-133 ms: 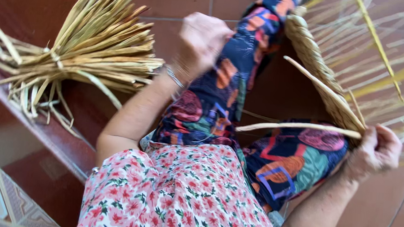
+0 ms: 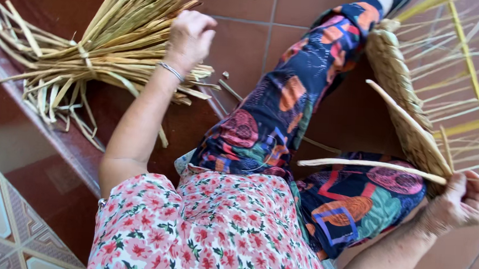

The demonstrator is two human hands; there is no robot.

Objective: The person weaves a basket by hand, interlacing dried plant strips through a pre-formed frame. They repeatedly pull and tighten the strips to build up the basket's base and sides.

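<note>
- Top [image 2: 211, 238]: short-sleeved, pink, with small red and white flowers and green leaves.
- Trousers [image 2: 285, 109]: dark navy, with big orange, red, teal and pink shapes.
- Bracelet [image 2: 171, 70]: thin, silver, on the left wrist.
- Both arms bare below the sleeves.

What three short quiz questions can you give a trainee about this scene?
1. True or false: the left hand is at the straw bundle.
2. What does the right hand grip? A) a loose strand beside the woven piece; B) a knife; C) a cup.
3. Fill in: the left wrist wears a thin ___.

Key: 1 true; 2 A; 3 bracelet.
</note>
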